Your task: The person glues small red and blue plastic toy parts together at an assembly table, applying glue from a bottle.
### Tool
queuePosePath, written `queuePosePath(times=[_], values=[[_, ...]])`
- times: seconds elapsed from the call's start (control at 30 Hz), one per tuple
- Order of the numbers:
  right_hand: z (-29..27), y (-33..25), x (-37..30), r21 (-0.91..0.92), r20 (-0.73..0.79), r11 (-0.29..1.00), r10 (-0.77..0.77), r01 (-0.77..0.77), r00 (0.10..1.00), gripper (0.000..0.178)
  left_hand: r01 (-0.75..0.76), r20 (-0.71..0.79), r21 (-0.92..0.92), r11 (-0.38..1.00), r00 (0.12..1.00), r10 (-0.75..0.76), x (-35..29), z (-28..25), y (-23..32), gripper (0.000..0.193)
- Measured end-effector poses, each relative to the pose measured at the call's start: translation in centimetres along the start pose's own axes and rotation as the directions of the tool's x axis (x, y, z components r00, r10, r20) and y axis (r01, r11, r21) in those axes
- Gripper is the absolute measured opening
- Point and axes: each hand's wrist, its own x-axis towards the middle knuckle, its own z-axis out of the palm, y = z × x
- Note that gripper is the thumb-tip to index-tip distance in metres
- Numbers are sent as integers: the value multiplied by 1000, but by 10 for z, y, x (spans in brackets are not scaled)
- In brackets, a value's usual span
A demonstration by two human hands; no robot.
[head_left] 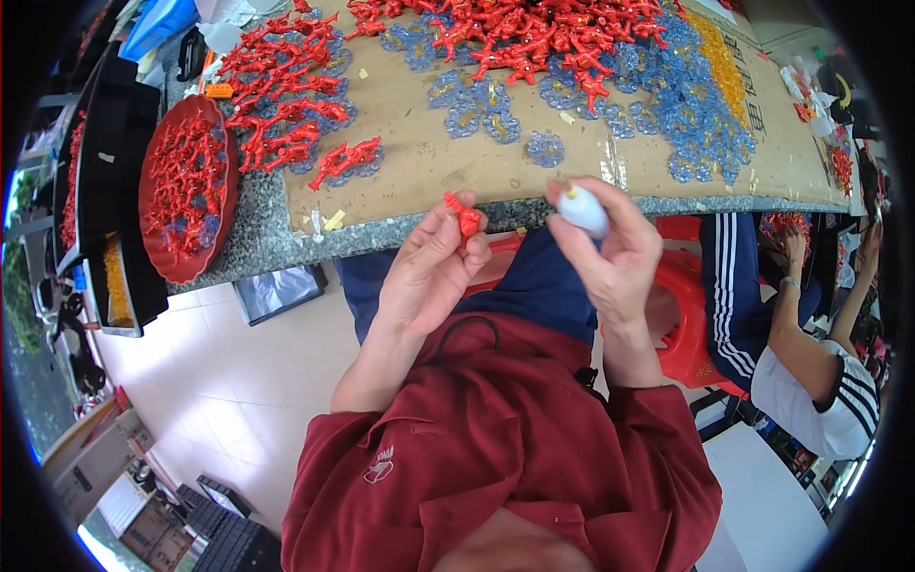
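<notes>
Just in front of the table's near edge, my left hand [431,269] pinches a small red plastic figure [468,222] between thumb and fingers. To the right, my right hand [624,253] is wrapped round a small white squeeze bottle [582,212] with a yellowish tip, which points up and to the left. The bottle and the figure are apart. On the cardboard sheet [438,181] beyond my hands lies a single clear blue flower-shaped base [545,149]. A red figure on a blue base [345,162] lies farther left.
A large heap of red figures [534,38] covers the far middle, beside many blue bases [701,114] and yellow pieces [729,71]. Rows of figures [281,86] and a red oval tray [227,234] stand left. A co-worker's arm [791,324] works at right, near a red stool [686,348].
</notes>
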Motion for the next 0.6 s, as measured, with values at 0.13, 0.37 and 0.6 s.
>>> queuePosePath(times=[0.13,0.37,0.6], values=[[32,12,24,-338,148,888,-275,310,950,29,-55,-53,30,998,997,57,-13,-4,2,24],[56,28,29,-352,168,851,-353,390,921,32,-44,-100,1,999,994,44,-27,-9,5,21],[10,32,39,-650,40,706,-335,279,941,25,7,-72,39,999,997,-4,-14,-2,-3,20]])
